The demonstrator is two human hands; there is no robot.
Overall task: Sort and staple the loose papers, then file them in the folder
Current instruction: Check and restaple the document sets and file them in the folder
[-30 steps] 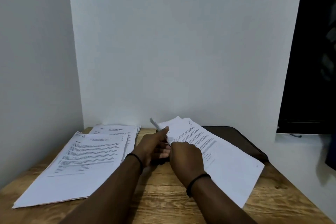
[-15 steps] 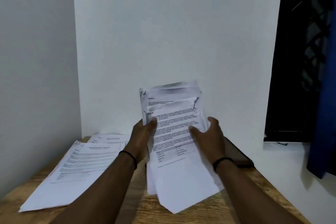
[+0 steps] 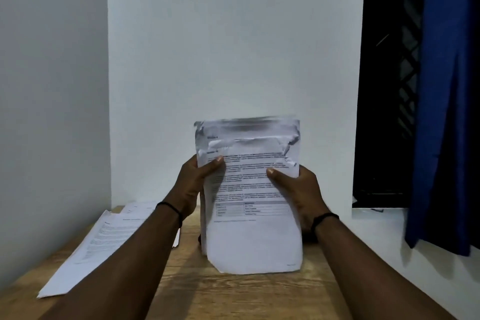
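I hold a stack of printed papers (image 3: 253, 215) upright above the wooden table (image 3: 233, 293), its bottom edge close to the tabletop. My left hand (image 3: 193, 184) grips the stack's left edge, thumb across the front page. My right hand (image 3: 298, 189) grips the right edge, thumb on the text. The top corners of the sheets are crumpled and uneven. The folder and stapler are hidden behind the stack and my hands.
Two more piles of printed papers (image 3: 104, 241) lie on the left part of the table, partly under my left forearm. White walls close the back and left. A dark window (image 3: 387, 86) and blue curtain (image 3: 446, 112) stand at the right.
Both hands lifted the papers off the table, turned them upright and squared the stack. The view swung right, and the dark folder went out of sight.
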